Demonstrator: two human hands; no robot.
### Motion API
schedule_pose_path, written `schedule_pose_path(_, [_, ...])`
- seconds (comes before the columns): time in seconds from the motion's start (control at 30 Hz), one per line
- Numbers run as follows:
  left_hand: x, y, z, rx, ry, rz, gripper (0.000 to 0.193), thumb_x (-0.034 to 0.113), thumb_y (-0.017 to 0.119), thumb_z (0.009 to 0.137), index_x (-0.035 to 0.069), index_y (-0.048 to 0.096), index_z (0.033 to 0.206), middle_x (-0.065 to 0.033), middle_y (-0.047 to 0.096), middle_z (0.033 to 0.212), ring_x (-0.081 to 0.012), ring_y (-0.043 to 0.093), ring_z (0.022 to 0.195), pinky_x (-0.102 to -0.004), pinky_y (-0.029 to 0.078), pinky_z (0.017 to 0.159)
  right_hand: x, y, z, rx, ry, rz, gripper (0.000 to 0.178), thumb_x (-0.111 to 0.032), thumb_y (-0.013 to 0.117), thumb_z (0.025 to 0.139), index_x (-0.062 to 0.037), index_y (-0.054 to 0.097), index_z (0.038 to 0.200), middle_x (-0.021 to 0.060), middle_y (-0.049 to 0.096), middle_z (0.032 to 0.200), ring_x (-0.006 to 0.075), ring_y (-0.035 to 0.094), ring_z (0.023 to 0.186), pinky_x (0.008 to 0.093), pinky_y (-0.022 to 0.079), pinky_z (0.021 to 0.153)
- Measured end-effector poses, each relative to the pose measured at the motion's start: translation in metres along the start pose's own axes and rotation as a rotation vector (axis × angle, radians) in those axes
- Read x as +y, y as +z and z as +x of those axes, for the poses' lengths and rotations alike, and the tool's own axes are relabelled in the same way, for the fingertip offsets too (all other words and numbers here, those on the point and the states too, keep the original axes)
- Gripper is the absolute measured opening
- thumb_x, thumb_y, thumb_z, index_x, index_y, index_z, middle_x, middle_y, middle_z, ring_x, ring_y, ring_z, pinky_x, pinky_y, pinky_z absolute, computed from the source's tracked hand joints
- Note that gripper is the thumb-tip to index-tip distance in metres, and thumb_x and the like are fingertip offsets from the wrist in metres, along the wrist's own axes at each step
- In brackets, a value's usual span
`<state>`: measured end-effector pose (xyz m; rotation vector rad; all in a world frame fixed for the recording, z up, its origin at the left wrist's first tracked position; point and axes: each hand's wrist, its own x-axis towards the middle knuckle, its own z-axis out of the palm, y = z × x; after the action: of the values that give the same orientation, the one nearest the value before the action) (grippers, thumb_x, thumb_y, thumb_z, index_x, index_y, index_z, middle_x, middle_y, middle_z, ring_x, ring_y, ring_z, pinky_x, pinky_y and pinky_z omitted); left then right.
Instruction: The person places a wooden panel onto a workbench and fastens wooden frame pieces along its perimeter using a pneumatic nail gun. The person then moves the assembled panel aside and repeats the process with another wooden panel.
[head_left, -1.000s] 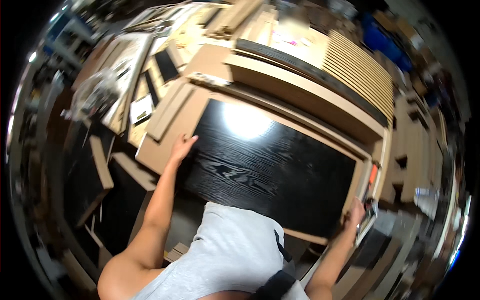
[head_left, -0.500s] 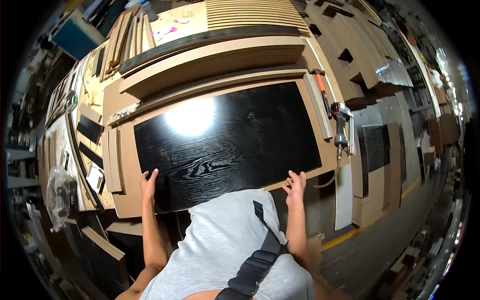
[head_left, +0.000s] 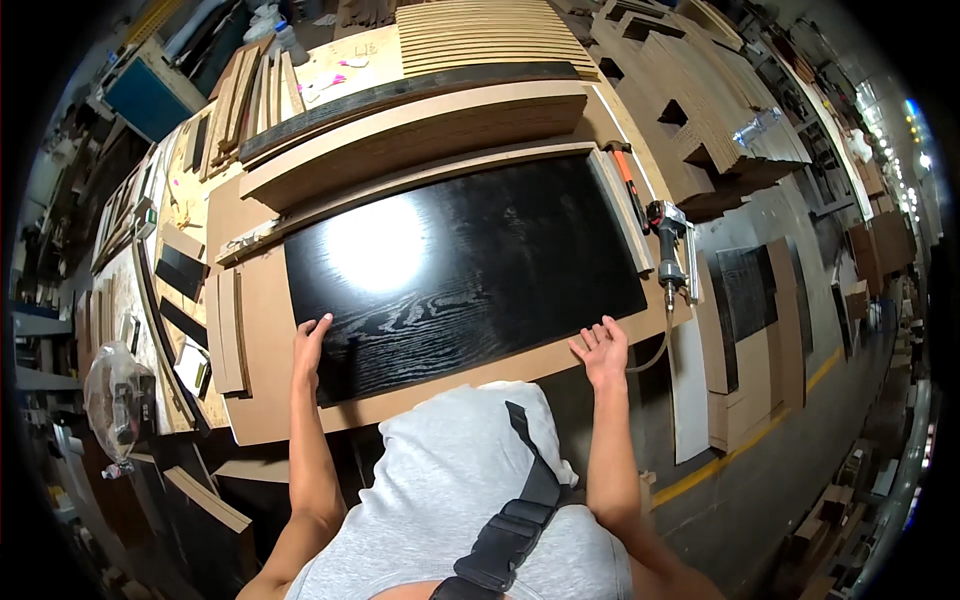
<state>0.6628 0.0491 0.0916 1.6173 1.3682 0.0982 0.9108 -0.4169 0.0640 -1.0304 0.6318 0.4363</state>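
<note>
A black wood-grained panel [head_left: 480, 270] lies flat on a larger brown board [head_left: 262, 375], with a bright glare on its upper left. My left hand [head_left: 309, 345] is at the panel's left edge near the close corner, thumb raised apart from the fingers over the edge; it appears to touch the panel. At the near right edge is my right hand [head_left: 603, 352], palm up with fingers spread, fingertips close to the panel and holding nothing. Whether they touch it is unclear. A long brown strip [head_left: 450, 175] runs along the panel's far edge, and another strip [head_left: 624, 215] along its right.
Right of the panel lie an orange-handled hammer [head_left: 628, 185] and an air nail gun [head_left: 672, 250] with a hose. Thick brown boards [head_left: 420, 140] stand beyond the far strip. Short boards [head_left: 226, 335] lie at the left. Stacked brown pieces [head_left: 690, 110] stand at far right.
The black panel has slid away from me, up to the far strip, baring a band of brown board along its near edge. My hands moved forward with it.
</note>
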Motion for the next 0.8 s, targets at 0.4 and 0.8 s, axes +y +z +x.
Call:
schedule_pose_path(0.4, [-0.006, -0.024, -0.022, -0.103, 0.059, -0.375, 0.064, 0.052, 0.060, 0.094, -0.001, 0.060, 0.131, -0.0094, 0.059, 0.133, -0.0213, 0.050, 0.126, -0.0366, 0.033, 0.110, 0.001, 0.003, 0.000, -0.090, 0.044, -0.009, 0.070, -0.031, 0.064, 0.088, -0.0104, 0.038, 0.150, 0.0184, 0.027, 0.158, 0.0364, 0.029, 0.145, 0.0585, 0.031, 0.113])
schedule_pose_path(0.8, [-0.109, -0.050, -0.024, -0.069, -0.163, -0.663, 0.077, 0.062, 0.028, 0.103, 0.003, 0.035, 0.152, -0.0169, 0.043, 0.154, -0.0284, 0.036, 0.146, -0.0491, 0.017, 0.121, 0.021, -0.010, -0.027, -0.174, 0.109, 0.036, 0.055, -0.036, 0.060, 0.094, -0.0101, 0.047, 0.140, 0.0159, 0.051, 0.132, 0.0339, 0.045, 0.130, 0.0599, 0.032, 0.112])
